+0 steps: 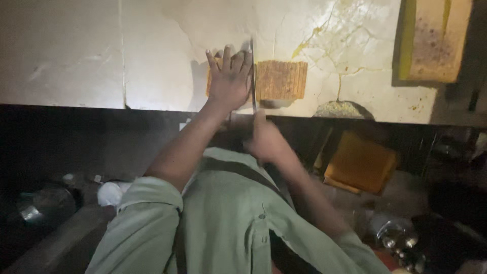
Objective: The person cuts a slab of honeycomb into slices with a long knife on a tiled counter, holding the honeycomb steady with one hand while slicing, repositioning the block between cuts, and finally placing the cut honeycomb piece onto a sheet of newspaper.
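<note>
A brown, ridged block of food (280,79) lies on a pale, cracked work surface (101,56). My left hand (230,78) presses flat on the block's left part, fingers spread. A long knife (252,76) stands upright across the block, just right of those fingers. My right hand (265,139) grips the knife's handle below the counter edge and looks blurred. The portion of the block under my left hand is mostly hidden.
A small heap of pale crumbs (339,108) sits at the counter edge to the right. A yellow-edged board (435,40) lies at the far right. Below the counter are an orange block (361,162), metal vessels (398,236) and a steel pot (43,205).
</note>
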{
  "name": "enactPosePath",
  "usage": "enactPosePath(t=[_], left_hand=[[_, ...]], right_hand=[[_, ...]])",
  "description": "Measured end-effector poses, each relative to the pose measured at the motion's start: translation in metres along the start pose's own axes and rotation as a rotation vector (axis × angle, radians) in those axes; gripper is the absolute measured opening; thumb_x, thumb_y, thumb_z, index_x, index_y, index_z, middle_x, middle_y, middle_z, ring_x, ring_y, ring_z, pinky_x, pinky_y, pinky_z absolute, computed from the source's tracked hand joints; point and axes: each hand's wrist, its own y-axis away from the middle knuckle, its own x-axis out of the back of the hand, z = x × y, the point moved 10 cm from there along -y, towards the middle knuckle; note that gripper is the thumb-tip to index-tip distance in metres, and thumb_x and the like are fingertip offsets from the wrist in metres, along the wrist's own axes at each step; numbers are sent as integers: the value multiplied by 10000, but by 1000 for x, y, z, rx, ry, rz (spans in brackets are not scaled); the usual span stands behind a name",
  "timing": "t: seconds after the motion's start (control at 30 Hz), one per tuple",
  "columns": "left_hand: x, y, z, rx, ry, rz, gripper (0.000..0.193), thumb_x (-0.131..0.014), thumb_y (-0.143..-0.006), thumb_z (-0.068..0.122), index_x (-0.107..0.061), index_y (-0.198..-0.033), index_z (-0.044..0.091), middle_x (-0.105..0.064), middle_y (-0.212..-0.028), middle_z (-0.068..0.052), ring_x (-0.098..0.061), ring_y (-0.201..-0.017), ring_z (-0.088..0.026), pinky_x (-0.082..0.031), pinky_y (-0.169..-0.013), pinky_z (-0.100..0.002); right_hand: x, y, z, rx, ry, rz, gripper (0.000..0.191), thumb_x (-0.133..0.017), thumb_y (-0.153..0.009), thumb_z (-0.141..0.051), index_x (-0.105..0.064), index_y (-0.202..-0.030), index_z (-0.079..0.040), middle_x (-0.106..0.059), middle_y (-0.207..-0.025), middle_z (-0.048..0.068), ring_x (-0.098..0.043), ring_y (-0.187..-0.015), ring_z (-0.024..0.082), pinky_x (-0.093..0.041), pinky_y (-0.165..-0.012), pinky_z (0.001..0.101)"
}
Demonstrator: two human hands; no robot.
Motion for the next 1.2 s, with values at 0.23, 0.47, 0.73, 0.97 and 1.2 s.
enactPosePath(t=[0.23,0.47,0.73,0.97,1.2], left_hand=[[-3,-3,-3,-3,26,0,684,-579,-984,313,-418,-1559,-19,-454,-1517,-184,-331,-1472,-432,-102,-1121,-833],[5,-5,-9,-80,45,71,636,-519,-1024,317,-397,-1555,-11,-421,-1607,-225,-288,-1549,-421,-104,-1198,-759],[-9,-2,-22,-7,87,-116,683,-542,-967,346,-391,-1559,41,-438,-1541,-185,-305,-1474,-467,-113,-1084,-854],[-21,-3,-23,-28,63,-85,687,-528,-1014,335,-350,-1595,14,-335,-1631,-185,-231,-1548,-414,-102,-1140,-840],[-6,2,-32,-12,90,-74,689,-509,-1006,321,-327,-1596,16,-279,-1647,-228,-153,-1540,-450,-85,-1119,-832]], right_hand=[[-65,0,55,-59,71,-34,724,-706,-863,-100,-274,-1405,113,-695,-879,315,-697,-842,479,-558,-725,548],[4,-61,18,-304,-145,-27,689,-735,-788,-115,-385,-1357,53,-693,-841,237,-720,-572,386,-568,-498,475],[-46,13,16,-140,-59,-28,1042,-866,-660,-185,-248,-1463,56,-663,-1110,317,-663,-1002,479,-549,-824,531],[-87,-38,70,-187,-33,93,761,-687,-899,-431,-453,-1390,101,-720,-1088,270,-716,-977,440,-573,-825,519],[-18,-81,23,-242,-90,38,675,-698,-796,-106,-361,-1364,34,-713,-1006,279,-730,-953,448,-594,-806,509]])
